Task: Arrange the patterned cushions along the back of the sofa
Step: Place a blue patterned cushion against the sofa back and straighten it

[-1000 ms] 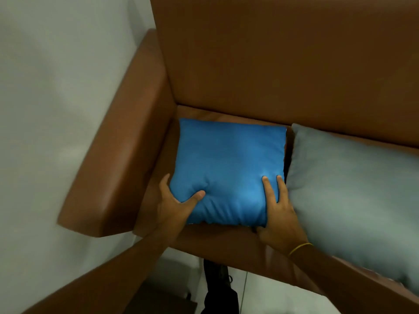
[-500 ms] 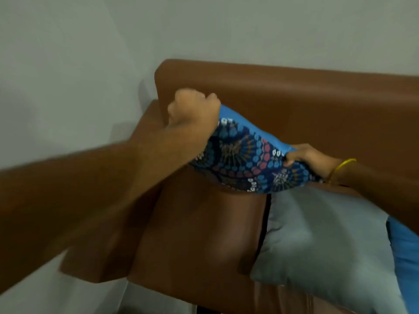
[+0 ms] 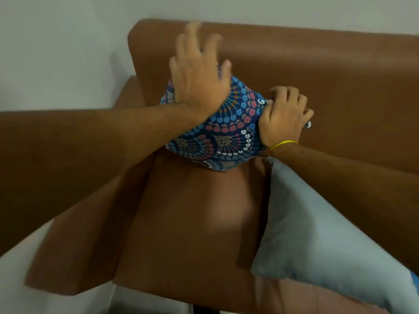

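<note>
Cushion [image 3: 226,123] with the blue, red and white floral pattern stands in the corner of the sofa, its lower edge on the seat [image 3: 188,214] and its back against the backrest [image 3: 317,71], close to the armrest [image 3: 74,245] on our left. Our right hand [image 3: 284,116] has its grip closed on the cushion's right edge, the cloth bunched under our fingers; a yellow band [image 3: 283,145] circles that wrist. Our left hand [image 3: 199,82] lies across the cushion's upper left part with its grip open, fingers spread flat and blurred, their tips over the backrest. In front of the cushion the seat is bare down to its front edge, and that is the open room we have. To the right a plain grey pillow [image 3: 317,245] lies slanted on the seat, its upper corner just beside the cushion; a sliver of blue [image 3: 415,277] shows past its lower right edge. The sofa is smooth brown leather with squared, boxy edges, set against a pale wall [image 3: 56,53]. The cushion is soft and plump, its cover printed in rings of small flowers.
</note>
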